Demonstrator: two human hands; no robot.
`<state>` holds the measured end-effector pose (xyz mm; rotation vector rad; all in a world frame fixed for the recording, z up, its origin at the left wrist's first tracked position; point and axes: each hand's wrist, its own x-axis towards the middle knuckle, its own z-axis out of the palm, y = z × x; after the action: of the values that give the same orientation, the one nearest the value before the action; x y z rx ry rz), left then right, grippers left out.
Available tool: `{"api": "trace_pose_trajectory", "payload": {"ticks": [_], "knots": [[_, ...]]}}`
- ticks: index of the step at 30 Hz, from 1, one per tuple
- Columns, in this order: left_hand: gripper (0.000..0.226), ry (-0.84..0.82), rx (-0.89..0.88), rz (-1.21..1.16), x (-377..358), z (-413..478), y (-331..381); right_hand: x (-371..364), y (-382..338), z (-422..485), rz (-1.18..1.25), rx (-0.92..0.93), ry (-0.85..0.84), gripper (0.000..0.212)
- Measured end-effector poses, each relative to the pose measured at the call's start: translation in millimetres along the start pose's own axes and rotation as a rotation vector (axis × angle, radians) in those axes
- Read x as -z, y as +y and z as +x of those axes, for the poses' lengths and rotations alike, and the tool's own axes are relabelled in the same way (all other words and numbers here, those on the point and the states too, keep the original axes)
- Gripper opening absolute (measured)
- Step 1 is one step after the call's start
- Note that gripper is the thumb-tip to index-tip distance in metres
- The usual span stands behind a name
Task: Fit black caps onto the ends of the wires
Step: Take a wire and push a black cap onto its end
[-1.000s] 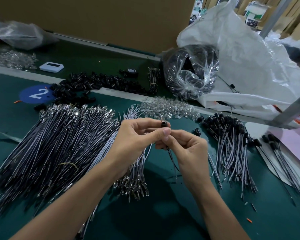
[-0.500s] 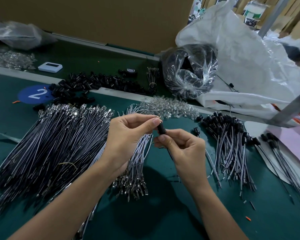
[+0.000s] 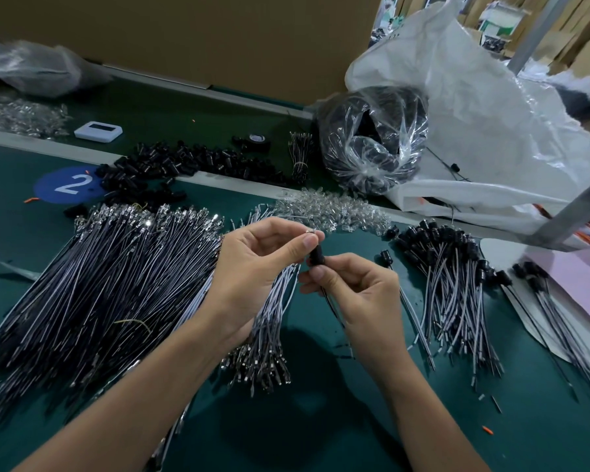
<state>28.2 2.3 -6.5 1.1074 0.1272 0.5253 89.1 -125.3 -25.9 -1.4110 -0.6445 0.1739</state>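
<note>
left hand: raised over the desk; grip pinched shut, thumb and forefinger on a small clear part at the wire tip, just above the cap.
right hand: raised beside the left, nearly touching it; grip clamped on the wire just under the cap, thumb on top.
cap: black, held between the two hands, seated on the upper end of the wire; how far on cannot be told.
wire: dark, hangs down from the right hand toward the desk, lower end partly hidden by the wrist.
bare wires: large fanned pile on the desk, left of the hands; metal terminals seen at the far ends.
small bundle: grey wires lying under the left hand and wrist.
capped wires: pile to the right of the hands, black caps at the far ends.
loose caps: black heap spread along the far desk edge, behind the bare wires.
clear parts: small heap just beyond the hands.
bag: clear plastic with dark contents, far right of centre, against a white sack.
marker: blue disc with "2", far left on the desk.
</note>
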Motion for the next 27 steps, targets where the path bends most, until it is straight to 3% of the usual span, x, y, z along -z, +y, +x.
{"api": "trace_pose_trajectory", "payload": {"ticks": [12,21,27], "knots": [[0.008,-0.041,-0.183,0.276,2.7,-1.8,-2.3,6.5,-3.7,1.0,-0.072,-0.004,-0.067,0.019],[0.004,-0.07,-0.134,0.282,1.5,-2.9,-1.8,6.7,-0.7,2.1,-0.166,0.03,-0.052,0.01],[0.039,-0.179,0.04,0.287,2.5,-1.9,-1.5,9.4,2.7,3.5,-0.182,0.06,-0.003,0.007]]}}
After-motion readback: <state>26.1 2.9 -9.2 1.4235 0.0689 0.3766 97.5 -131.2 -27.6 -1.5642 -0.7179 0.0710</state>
